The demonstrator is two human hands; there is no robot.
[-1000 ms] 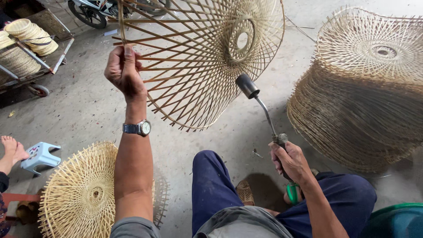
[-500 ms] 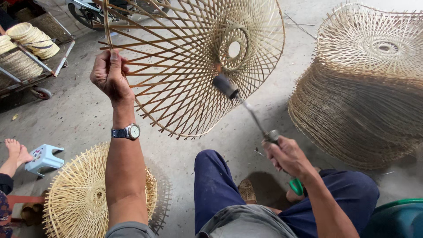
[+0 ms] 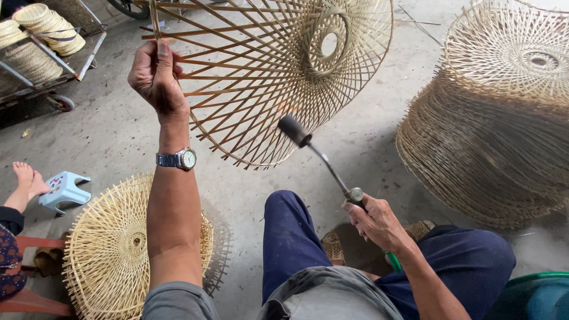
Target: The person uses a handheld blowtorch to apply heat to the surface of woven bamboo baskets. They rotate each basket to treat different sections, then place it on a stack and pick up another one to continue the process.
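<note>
Above, the left hand (image 3: 155,74) makes a closed grip, pinching the rim spokes of a woven bamboo frame (image 3: 278,71) held raised over the concrete floor (image 3: 106,136). The right hand (image 3: 376,222) wraps its grip around the handle of a gas torch (image 3: 323,160), whose dark nozzle sits just beside the frame's lower edge. A stack of finished frames (image 3: 492,130) stands at the right; another frame (image 3: 115,249) lies on the floor beneath the left forearm, near a small plastic stool (image 3: 64,189).

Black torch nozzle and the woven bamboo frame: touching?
Cannot tell. In the head view the black torch nozzle overlaps the conical woven bamboo frame, with no gap or contact plainly visible; depth is unclear from this single view.
</note>
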